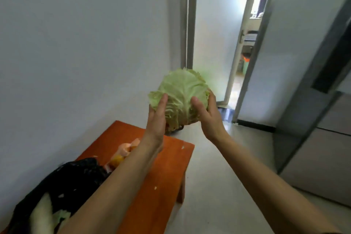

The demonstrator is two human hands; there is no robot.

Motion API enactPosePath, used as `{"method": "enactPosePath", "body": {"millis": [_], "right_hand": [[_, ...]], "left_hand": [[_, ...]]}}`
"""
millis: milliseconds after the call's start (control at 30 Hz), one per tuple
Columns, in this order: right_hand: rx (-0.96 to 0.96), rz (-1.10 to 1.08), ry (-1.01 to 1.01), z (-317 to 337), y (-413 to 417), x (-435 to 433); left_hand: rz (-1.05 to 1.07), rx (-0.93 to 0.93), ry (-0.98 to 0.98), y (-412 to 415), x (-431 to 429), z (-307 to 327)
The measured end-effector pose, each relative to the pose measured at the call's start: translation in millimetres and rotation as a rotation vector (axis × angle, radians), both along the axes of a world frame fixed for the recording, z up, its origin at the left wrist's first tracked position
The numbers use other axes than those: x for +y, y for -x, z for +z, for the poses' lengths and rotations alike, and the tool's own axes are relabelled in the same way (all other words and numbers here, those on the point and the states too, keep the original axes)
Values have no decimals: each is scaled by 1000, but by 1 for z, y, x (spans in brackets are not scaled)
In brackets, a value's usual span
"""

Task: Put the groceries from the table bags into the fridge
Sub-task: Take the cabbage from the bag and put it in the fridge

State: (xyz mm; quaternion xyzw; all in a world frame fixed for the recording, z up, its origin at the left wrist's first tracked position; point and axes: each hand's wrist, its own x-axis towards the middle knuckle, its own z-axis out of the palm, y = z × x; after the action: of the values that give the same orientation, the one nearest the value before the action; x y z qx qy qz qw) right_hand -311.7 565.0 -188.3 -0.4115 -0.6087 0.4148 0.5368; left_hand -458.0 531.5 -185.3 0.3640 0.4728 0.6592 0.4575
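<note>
Cabbage: a pale green head of cabbage [182, 93], outer leaves loose and frilled, held up in the air between both my hands, above and just past the far end of the table.
Left hand: my left hand [156, 119] lies flat against the cabbage's left side, the fingers I can see stretched straight up along the leaves and pressing in, not wrapped round.
Right hand: my right hand [209, 119] grasps the right side, thumb laid across the front leaf and fingers curled round the far edge.
Table: an orange-red table [161, 186] against the white wall on my left, with a few small leaf scraps [155, 188] lying on it.
Black bag: a black bag [76, 180] slumped at the near end of the table, under my left forearm; something long and white shows in its mouth, perhaps a radish, though it is too blurred to be sure.
Pink bag: a thin pinkish bag [125, 150] just beyond the black one, with something yellow-orange inside.
Fridge: the grey fridge [322, 157] stands on my right, across the pale floor, well apart from the cabbage.
Doorway: an open doorway [241, 62] straight ahead, bright beyond.
</note>
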Motion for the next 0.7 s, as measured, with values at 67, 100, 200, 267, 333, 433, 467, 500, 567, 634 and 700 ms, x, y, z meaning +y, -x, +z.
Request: {"method": "enactPosePath", "body": {"millis": [67,100,200,267,333,433,467,500,567,634,700], "right_hand": [[9,-99,-27,10,-61,2],[7,-150,-43,14,-95,3],[20,-278,-78,18,-198,2],[25,-362,-106,18,-273,1],[35,-429,-135,18,-348,0],[35,-516,-172,21,-445,0],[38,-550,-169,24,-474,-1],[40,-583,-167,28,-502,-3],[41,-629,-183,35,-545,-3],[35,-661,-208,43,-582,-2],[26,-687,-223,52,-613,2]], "left_hand": [[-109,12,-38,-59,14,12],[-167,7,-52,-92,20,18],[-337,27,-80,-194,35,26],[-432,46,-87,-268,42,28],[-483,39,-76,-345,50,28],[-558,40,-56,-444,57,34],[-596,52,-59,-474,60,38],[-633,60,-66,-503,62,42],[-687,65,-84,-547,68,52],[-731,50,-109,-586,76,61],[-756,51,-136,-619,87,67]]}}
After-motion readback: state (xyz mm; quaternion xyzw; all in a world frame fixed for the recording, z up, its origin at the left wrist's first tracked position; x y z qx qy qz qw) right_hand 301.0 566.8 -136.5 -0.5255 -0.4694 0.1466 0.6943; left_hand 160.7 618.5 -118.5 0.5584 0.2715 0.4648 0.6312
